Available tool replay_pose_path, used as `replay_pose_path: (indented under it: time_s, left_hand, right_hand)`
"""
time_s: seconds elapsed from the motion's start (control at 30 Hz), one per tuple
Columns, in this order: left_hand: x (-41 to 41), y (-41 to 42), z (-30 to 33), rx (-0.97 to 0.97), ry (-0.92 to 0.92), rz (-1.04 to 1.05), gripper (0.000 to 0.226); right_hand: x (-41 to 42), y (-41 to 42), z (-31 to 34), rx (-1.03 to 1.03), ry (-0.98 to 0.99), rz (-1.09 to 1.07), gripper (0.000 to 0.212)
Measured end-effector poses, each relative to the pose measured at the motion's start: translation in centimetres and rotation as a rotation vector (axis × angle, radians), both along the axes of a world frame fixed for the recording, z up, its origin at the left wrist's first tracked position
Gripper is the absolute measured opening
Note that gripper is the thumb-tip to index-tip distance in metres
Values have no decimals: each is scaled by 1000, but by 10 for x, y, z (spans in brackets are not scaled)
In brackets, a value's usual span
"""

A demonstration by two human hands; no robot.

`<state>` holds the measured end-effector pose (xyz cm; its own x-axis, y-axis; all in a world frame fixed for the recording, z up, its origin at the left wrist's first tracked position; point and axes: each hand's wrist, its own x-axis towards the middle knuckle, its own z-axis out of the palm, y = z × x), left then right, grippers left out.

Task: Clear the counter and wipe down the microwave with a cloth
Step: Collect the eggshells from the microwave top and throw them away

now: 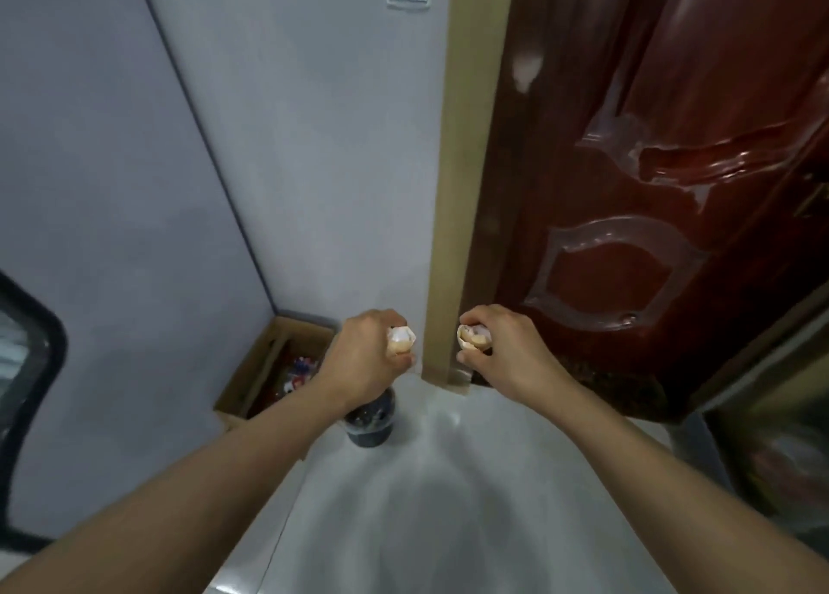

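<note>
Our left hand: fingers closed around a broken eggshell piece, pale inside showing. Our right hand: closed around a second eggshell half, open side facing left. Both held up over the glossy floor, apart from each other. Below the left hand: a dark round bin. Just beside it in the corner: an open cardboard box. Right: a red-brown door

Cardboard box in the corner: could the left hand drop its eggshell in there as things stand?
Probably yes. The left hand, closed on an eggshell, hangs just right of the open cardboard box. Nothing sits between them; only a dark bin stands below the wrist.
</note>
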<state>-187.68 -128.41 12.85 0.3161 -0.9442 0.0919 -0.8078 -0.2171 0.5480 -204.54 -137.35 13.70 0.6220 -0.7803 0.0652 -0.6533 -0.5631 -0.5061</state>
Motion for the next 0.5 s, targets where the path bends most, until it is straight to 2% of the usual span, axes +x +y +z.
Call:
replay_pose_path:
  time_s: [0.5]
  left_hand:
    - [73, -127, -55, 55, 52, 307, 32]
  right_hand:
    - [113, -165, -60, 53, 25, 317, 32]
